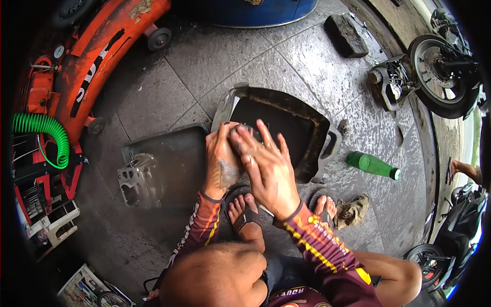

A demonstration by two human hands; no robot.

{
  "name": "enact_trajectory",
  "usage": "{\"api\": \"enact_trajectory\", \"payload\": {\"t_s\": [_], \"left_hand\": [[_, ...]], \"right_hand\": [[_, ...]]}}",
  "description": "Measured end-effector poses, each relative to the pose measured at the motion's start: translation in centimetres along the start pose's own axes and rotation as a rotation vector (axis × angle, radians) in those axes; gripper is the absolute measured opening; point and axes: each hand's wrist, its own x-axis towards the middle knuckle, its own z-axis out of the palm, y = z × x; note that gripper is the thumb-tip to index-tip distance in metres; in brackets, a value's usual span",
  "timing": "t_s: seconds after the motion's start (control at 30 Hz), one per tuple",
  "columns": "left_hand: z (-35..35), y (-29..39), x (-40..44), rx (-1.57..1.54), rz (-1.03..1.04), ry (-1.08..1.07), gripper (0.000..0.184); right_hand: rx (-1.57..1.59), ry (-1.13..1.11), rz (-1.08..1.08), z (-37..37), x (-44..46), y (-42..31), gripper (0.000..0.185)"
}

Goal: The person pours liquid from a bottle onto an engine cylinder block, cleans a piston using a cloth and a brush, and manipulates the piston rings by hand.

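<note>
Two hands nearest: left hand curled round a dark piece, mostly hidden, right hand laid across, fingers parted; casting at tray's left edge, perhaps draining; basin beyond, near-left corner under the hands, probably to catch drips

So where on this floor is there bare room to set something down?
Mostly bare floor lies between the orange machine, blue drum and two trays; a second patch, between the rag and lower motorcycle. It's crowded below the left hand and right hand, among trays, feet and rag.
</note>
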Motion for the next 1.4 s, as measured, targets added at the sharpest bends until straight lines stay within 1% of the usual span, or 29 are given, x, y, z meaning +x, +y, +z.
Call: {"api": "enact_trajectory", "payload": {"t_s": [0.03,0.07,0.1,0.13,0.2,0.23,0.33,0.4,0.47,0.5,0.53,0.6,0.67,0.73,0.77,0.8,0.87,0.9,0.93,1.0,1.03,1.07,1.13,1.2,1.27,1.33,1.37,1.4], "left_hand": [[0.4,-0.1,-0.7,0.099,0.106,0.006,0.048],[0.8,0.0,-0.9,0.195,0.224,0.022,0.050],[0.5,0.2,-0.9,0.204,0.195,-0.015,0.058],[0.2,0.2,-0.6,0.203,0.200,-0.012,0.058],[-0.5,0.1,0.0,0.070,-0.068,0.002,0.061],[-1.2,0.3,0.3,0.129,-0.006,-0.003,0.062],[-0.6,1.2,-0.3,0.081,-0.027,0.006,0.060],[-0.8,1.3,-0.5,0.064,0.020,-0.019,0.061],[-0.8,1.3,-0.4,-0.008,-0.035,-0.050,0.063],[-0.6,0.9,-0.2,-0.102,-0.095,-0.088,0.062],[-0.2,0.8,-0.1,-0.103,-0.095,-0.103,0.062],[0.5,0.8,0.5,-0.410,-0.189,-0.089,0.059],[0.6,-0.4,0.6,-0.438,-0.211,-0.084,0.056],[0.6,-0.8,0.8,-0.495,-0.242,-0.059,0.055],[0.7,-1.4,0.9,-0.490,-0.233,-0.067,0.055],[0.8,-1.6,0.9,-0.494,-0.233,-0.072,0.055],[0.9,-1.9,0.7,-0.501,-0.265,-0.032,0.054],[1.0,-2.1,0.5,-0.505,-0.271,0.006,0.053],[0.9,-2.3,0.4,-0.505,-0.273,0.004,0.053],[0.6,-2.6,0.4,-0.590,-0.308,0.063,0.051],[0.3,-2.9,0.5,-0.578,-0.320,0.077,0.049],[0.2,-2.8,0.5,-0.643,-0.359,0.084,0.047],[-0.2,-2.0,0.6,-0.823,-0.396,0.089,0.047],[-0.5,-2.2,0.5,-0.819,-0.370,0.075,0.048],[-0.6,-2.2,0.6,-0.815,-0.346,0.064,0.050],[-0.9,-2.2,0.8,-0.737,-0.284,0.024,0.054],[-1.0,-2.1,0.8,-0.714,-0.259,0.012,0.058],[-1.1,-2.1,0.9,-0.714,-0.262,0.018,0.058]], "right_hand": [[-0.014,0.015,0.001,0.0,1.1,0.5,0.040],[-0.029,-0.004,0.047,-0.2,2.3,1.0,0.040],[0.008,0.003,0.044,-0.2,2.2,1.2,0.040],[0.043,0.010,0.039,-0.1,2.0,1.3,0.040],[0.102,0.039,0.095,0.2,0.1,0.8,0.039],[0.134,0.035,0.115,0.4,-0.4,0.8,0.040],[0.086,0.064,0.086,0.4,1.5,1.5,0.040],[0.089,0.047,0.064,-0.2,1.9,1.7,0.039],[0.280,0.129,0.051,0.1,0.7,2.1,0.037],[0.356,0.206,0.056,0.1,0.3,1.9,0.033],[0.367,0.261,0.075,-0.4,0.1,1.7,0.031],[0.359,0.262,0.166,-1.4,-0.5,2.1,0.030],[0.396,0.313,0.236,-1.7,-0.4,4.3,0.019],[0.213,0.319,0.294,-2.1,0.1,6.3,0.016],[0.161,0.272,0.308,-2.0,0.0,7.5,0.017],[0.157,0.275,0.312,-1.7,-0.2,8.6,0.017],[-0.005,0.162,0.252,-0.9,-0.8,10.2,0.016],[-0.017,0.104,0.271,-0.7,-1.0,10.3,0.016],[-0.102,0.081,0.214,0.1,-1.1,10.9,0.013],[-0.207,-0.049,0.181,1.5,-0.9,11.1,0.015],[-0.299,-0.076,0.150,2.3,-0.3,10.7,0.017],[-0.360,-0.198,0.187,2.9,0.5,10.4,0.019],[-0.520,-0.246,0.124,5.4,1.8,10.5,0.017],[-0.613,-0.267,0.092,7.3,2.8,10.5,0.017],[-0.622,-0.295,0.097,7.7,3.3,10.6,0.017],[-0.653,-0.375,0.138,6.7,3.9,9.9,0.019],[-0.606,-0.333,0.186,5.7,3.9,9.8,0.026],[-0.507,-0.304,0.227,3.7,3.9,9.3,0.035]]}}
